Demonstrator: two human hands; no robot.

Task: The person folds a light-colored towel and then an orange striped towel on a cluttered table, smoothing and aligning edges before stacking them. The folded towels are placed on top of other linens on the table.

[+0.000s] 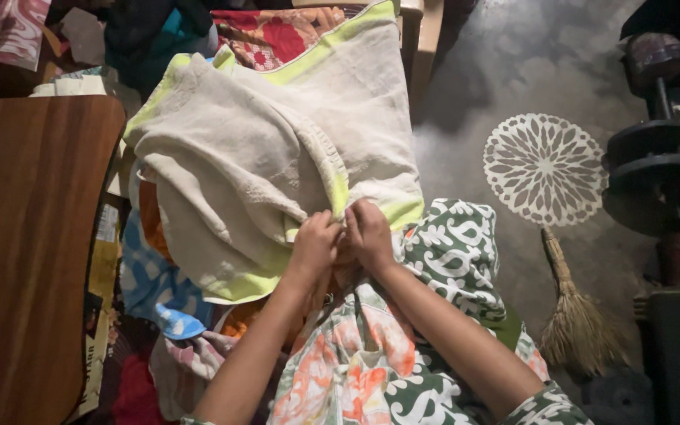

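Head view: the left hand (314, 242) and right hand (369, 232) meet side by side, fingers curled and pinching the near hem of a cream towel with yellow-green borders (261, 157). The towel drapes over a heap of coloured clothes (159, 291), beside a wooden table (29, 236); a straw broom (576, 323) lies on the floor.

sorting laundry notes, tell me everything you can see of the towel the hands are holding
The towel is off-white, soft looking terry cloth, with a yellow-green band along its edges. It is crumpled and partly folded over itself, spread above a heap of coloured clothes and reaching toward the top of the view. Faint grey marks show on it. Both hands meet at its near edge: the left hand and right hand each grip a bunched fold by the yellow-green band, side by side and touching.
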